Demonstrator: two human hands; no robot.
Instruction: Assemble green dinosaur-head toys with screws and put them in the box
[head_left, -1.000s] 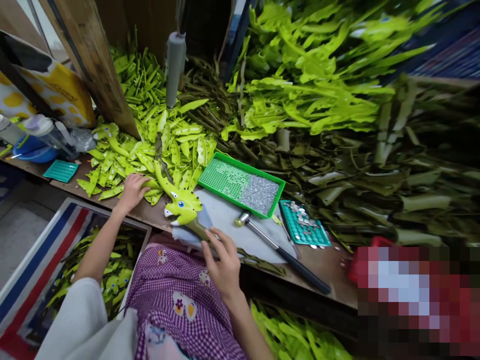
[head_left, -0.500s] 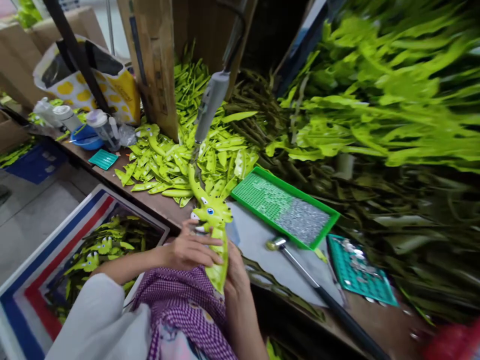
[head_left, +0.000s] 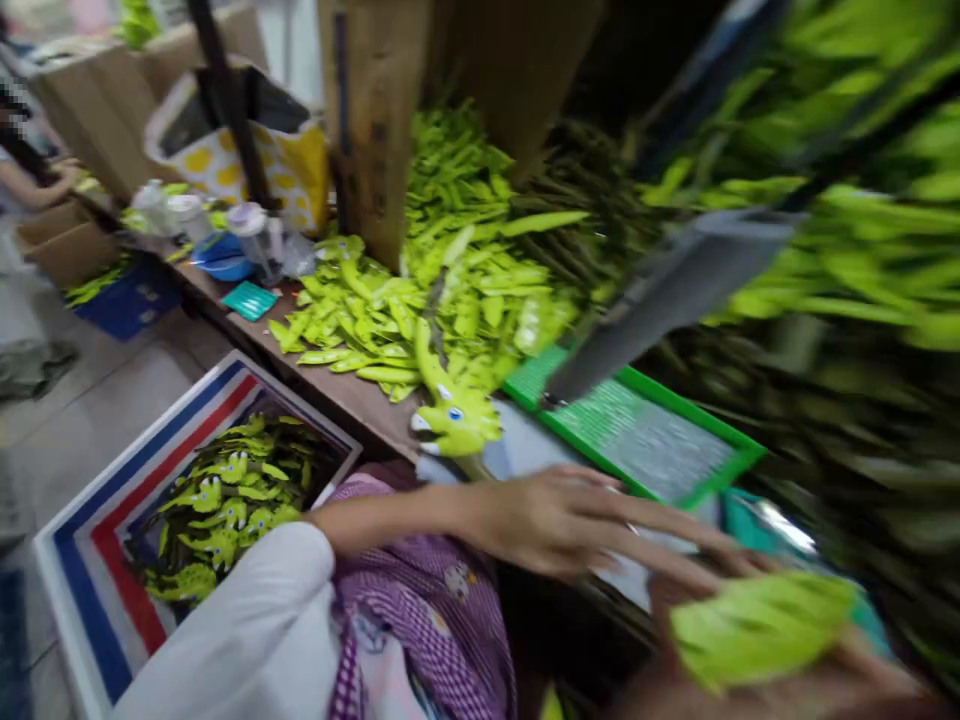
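Note:
My left hand reaches to the right across the bench edge, fingers stretched out and apart. Its fingertips are close to a bright green leaf-shaped piece; whether they touch it is unclear. My right hand, smeared by motion at the lower right, holds that green piece. A green dinosaur-head piece with a blue eye and white horns lies at the bench edge beside my left forearm. Beyond my hands is a green tray of small silvery bits. A teal pad is partly hidden behind my fingers.
A grey electric screwdriver hangs over the tray. Piles of green pieces cover the bench. At the left stands a striped box holding dinosaur-head pieces. Bottles, a blue bowl and a yellow-white bag are farther back.
Both hands have moved right, away from the dinosaur-head piece, which stays at the bench edge. The green piece has moved right with my right hand. The hanging screwdriver has swung right. The view has shifted.

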